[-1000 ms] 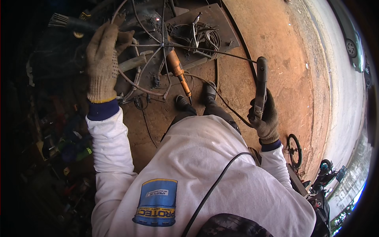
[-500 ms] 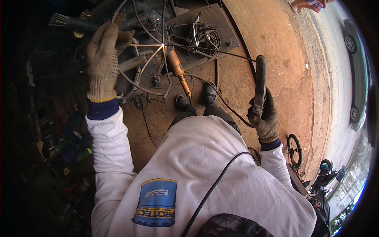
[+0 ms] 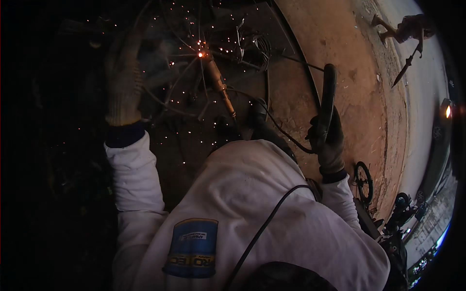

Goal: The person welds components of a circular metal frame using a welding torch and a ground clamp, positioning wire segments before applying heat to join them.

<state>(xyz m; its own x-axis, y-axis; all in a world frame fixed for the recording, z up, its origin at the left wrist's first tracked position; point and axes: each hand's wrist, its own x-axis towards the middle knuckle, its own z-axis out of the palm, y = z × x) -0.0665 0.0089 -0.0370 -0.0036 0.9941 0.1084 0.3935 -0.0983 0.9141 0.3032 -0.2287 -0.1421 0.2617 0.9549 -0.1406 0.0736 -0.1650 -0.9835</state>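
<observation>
My right hand (image 3: 331, 145), in a work glove, grips a black welding electrode holder (image 3: 330, 89). From the holder's jaws a thin welding rod (image 3: 301, 61) runs left toward a glowing spot (image 3: 200, 55), where sparks fly out. Several thin bent metal rods (image 3: 180, 80) meet at that spot, beside the top of an orange-brown stepped cylinder (image 3: 214, 75). My left hand (image 3: 124, 94), also gloved, is up at the left beside the bent rods. Its fingers are lost in the dark, so its hold cannot be made out.
Coiled wire (image 3: 262, 51) lies beyond the cylinder. A cable (image 3: 276, 123) loops to my right hand. At the right are a bicycle wheel (image 3: 362, 182), a motorcycle (image 3: 400, 206) and a car (image 3: 434, 145). A person with a closed umbrella (image 3: 407, 68) is at the upper right.
The picture has darkened and sparks now spread from the bright spot. The electrode holder has tilted more upright and shifted slightly right. The person at upper right shows more fully.
</observation>
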